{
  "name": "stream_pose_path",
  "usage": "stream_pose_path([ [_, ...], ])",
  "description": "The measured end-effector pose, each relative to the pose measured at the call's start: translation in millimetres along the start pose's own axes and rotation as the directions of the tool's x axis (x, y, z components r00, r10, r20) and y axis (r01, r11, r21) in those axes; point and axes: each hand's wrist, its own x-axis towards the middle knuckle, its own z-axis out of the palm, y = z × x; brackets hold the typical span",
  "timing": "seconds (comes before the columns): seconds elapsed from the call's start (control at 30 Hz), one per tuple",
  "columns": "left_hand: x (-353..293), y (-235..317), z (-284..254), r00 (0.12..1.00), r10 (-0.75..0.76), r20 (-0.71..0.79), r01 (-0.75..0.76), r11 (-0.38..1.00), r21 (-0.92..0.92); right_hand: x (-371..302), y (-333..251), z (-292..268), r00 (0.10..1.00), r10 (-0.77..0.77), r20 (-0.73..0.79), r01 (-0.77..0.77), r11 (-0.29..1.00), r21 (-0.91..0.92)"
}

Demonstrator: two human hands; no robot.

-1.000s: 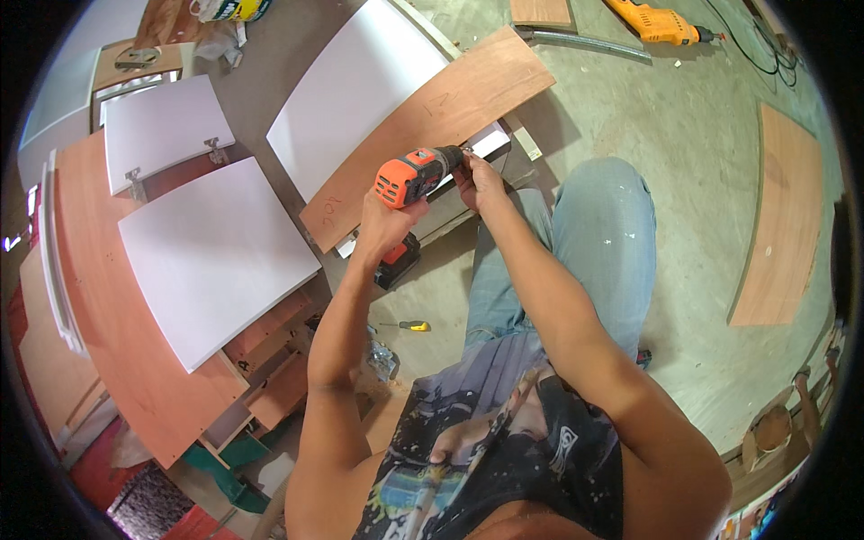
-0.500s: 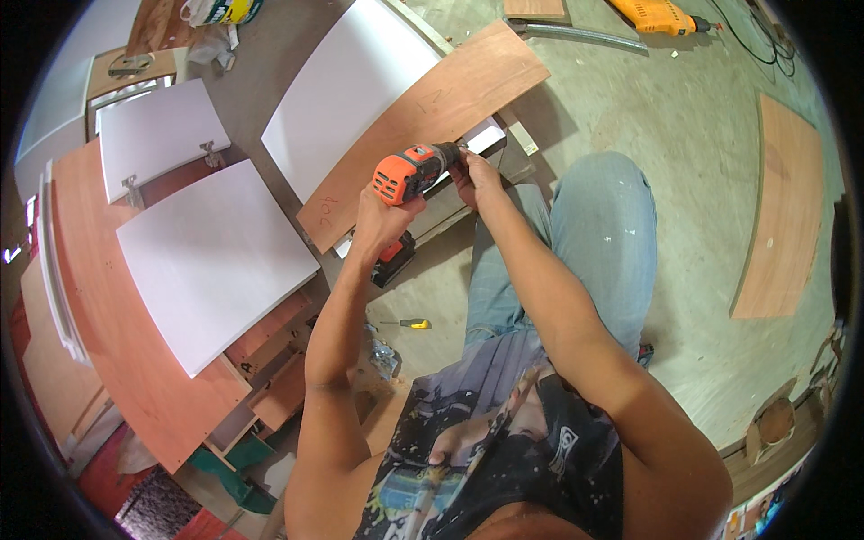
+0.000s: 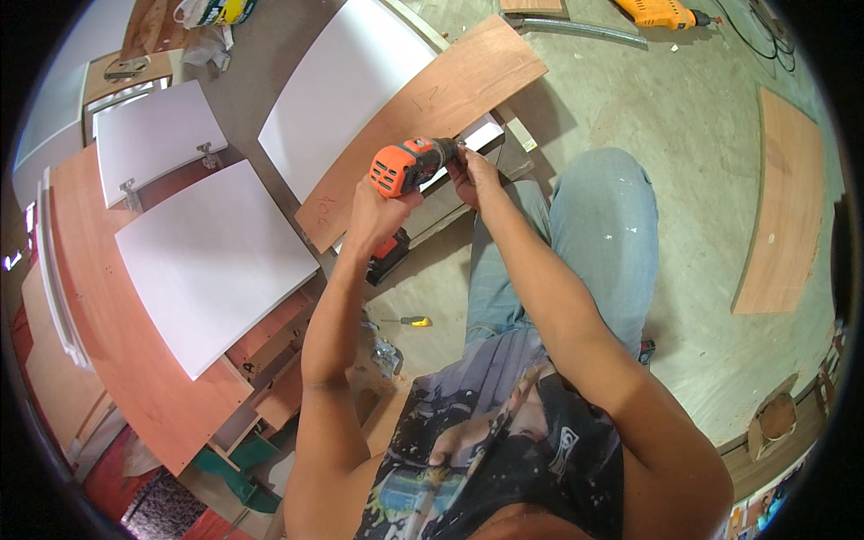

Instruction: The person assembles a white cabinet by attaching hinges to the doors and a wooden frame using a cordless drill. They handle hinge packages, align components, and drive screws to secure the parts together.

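Observation:
An orange and black cordless drill (image 3: pixel 396 169) is gripped by the handle in my left hand (image 3: pixel 380 216), its chuck pointing right. At the drill's tip, the fingers of my right hand (image 3: pixel 477 178) are pinched together; what they hold is too small to make out. Beneath the drill lies a long brown wooden board (image 3: pixel 432 106) with pencil marks, set slantwise over a large white panel (image 3: pixel 346 76). A narrow white piece (image 3: pixel 486 133) shows past the board's near edge, beside my right fingers.
White panels (image 3: pixel 211 261) with metal hinges (image 3: pixel 209 155) rest on a reddish wooden sheet at left. A yellow screwdriver (image 3: pixel 414 321) lies on the floor near my knees. Another board (image 3: pixel 778 207) lies at right. A yellow power tool (image 3: pixel 661 13) and metal tube (image 3: pixel 585 32) are farther off.
The drill and both hands have shifted very slightly to the left. The grips look the same, and the board and panels stay in place.

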Motion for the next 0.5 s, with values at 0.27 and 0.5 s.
stream_pose_path([
  [0.27, 15, -1, -6, 0.997, 0.001, 0.080, -0.003, 1.000, 0.024, -11, -1, 5, 0.999, 0.014, -0.040, -0.014, 1.000, -0.015],
  [0.5, 21, 9, -14, 0.996, -0.022, 0.090, 0.019, 0.999, 0.040, -81, 9, 43, 0.576, -0.772, 0.270, 0.719, 0.321, -0.616],
])
